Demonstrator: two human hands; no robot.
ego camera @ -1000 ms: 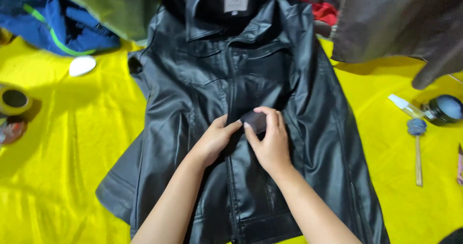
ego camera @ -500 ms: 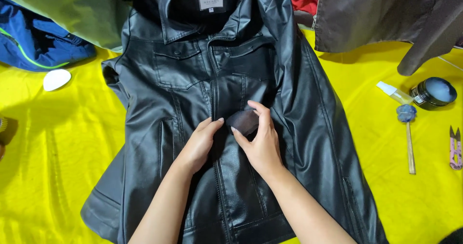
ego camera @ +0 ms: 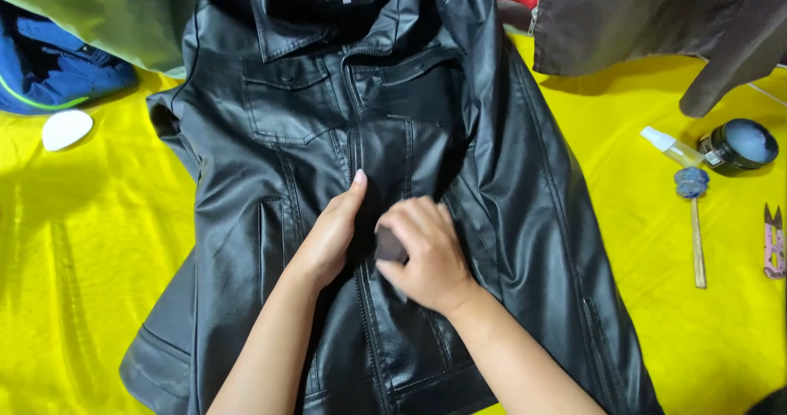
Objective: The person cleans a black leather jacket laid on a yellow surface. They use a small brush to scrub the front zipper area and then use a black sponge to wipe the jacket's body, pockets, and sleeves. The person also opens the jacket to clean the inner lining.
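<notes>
Rubbing the front of a black leather jacket point(ego camera: 270, 218) w/ a small dark pad point(ego camera: 388, 245)

Jacket lies flat, front up, on yellow cloth point(ego camera: 90, 284). Right hand point(ego camera: 422, 251) curls over the pad, fingers pinching it vs. the panel just beside the zip. Left hand point(ego camera: 332, 234) is flat, fingers together, pressing the leather taut next to it. Best done w/ short even strokes and the left hand close so the panel doesn't bunch. Open tin point(ego camera: 740, 143), small bottle point(ego camera: 668, 146) & blue-tipped dauber point(ego camera: 693, 218) sit well apart, right.

Head camera looks steeply down, close over the hands point(ego camera: 385, 243).
</notes>
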